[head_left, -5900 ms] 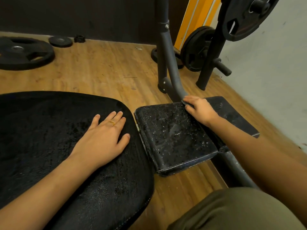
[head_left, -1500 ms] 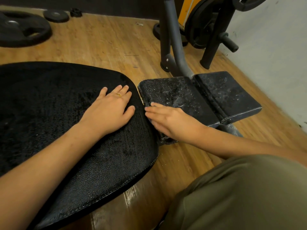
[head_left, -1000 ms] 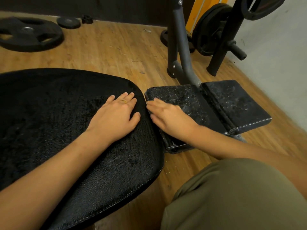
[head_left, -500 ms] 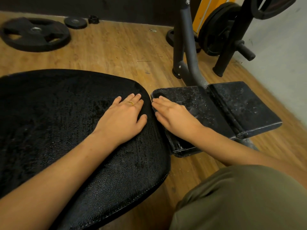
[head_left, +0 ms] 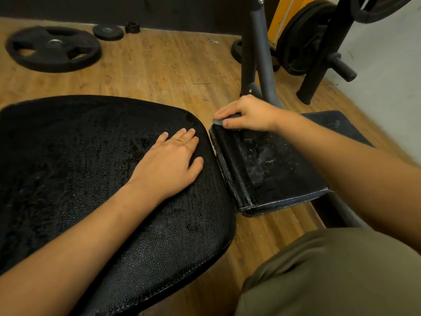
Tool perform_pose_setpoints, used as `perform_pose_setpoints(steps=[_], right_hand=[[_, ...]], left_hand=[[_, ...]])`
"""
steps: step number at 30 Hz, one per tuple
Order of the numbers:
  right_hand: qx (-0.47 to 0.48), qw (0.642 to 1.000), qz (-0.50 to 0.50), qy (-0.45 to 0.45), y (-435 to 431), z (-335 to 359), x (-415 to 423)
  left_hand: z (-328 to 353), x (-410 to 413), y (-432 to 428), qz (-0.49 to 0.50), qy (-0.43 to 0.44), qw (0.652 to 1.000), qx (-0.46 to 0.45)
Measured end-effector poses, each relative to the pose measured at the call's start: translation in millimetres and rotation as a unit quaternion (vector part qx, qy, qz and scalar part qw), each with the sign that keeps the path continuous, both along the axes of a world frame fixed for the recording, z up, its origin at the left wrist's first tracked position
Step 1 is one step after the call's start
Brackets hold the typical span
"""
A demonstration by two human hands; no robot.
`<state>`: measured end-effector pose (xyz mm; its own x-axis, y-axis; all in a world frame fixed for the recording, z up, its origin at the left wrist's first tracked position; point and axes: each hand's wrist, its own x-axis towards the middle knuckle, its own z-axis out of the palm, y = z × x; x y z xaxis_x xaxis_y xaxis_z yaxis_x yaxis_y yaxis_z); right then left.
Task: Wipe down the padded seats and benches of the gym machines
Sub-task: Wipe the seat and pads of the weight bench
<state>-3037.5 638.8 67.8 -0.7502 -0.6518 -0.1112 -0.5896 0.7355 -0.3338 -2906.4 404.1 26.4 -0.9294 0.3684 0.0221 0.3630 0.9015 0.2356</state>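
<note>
My left hand (head_left: 168, 163) lies flat, fingers straight, on the right part of the large black padded seat (head_left: 68, 156). My right hand (head_left: 248, 115) is at the far left corner of the smaller black pad (head_left: 268, 169), fingers curled over a small dark grey cloth (head_left: 218, 121) that shows just under the fingertips. This pad's left strip looks dark and wet; its middle carries pale specks and streaks. A second small pad (head_left: 335, 124) lies beyond my right forearm, partly hidden by it.
A grey machine post (head_left: 262, 53) rises just behind the small pads. Weight plates hang on a black rack (head_left: 303, 42) by the white wall at the right. A large plate (head_left: 52, 49) and a small plate (head_left: 107, 32) lie on the wooden floor. My olive-trousered knee (head_left: 330, 270) fills the lower right.
My right hand slid from the near left edge of the small pad up to its far left corner. The left hand stayed flat on the big seat.
</note>
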Motion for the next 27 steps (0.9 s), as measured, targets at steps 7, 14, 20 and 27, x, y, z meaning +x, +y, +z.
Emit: perform_pose_setpoints(steps=[7, 14, 20, 27], right_hand=[[-0.055, 0.993, -0.092, -0.041, 42, -7, -6], [-0.097, 0.995, 0.001, -0.031, 0, -19, 1], [-0.082, 0.991, -0.103, -0.016, 79, -13, -2], [-0.095, 0.990, -0.100, 0.021, 53, -22, 5]], left_hand=[[-2, -1, 1, -0.002, 0.001, 1.000, -0.001], [0, -2, 2, -0.002, 0.003, 1.000, -0.004], [0, 0, 1, -0.003, 0.000, 1.000, 0.000], [-1, 0, 5, 0.002, 0.005, 1.000, -0.013]])
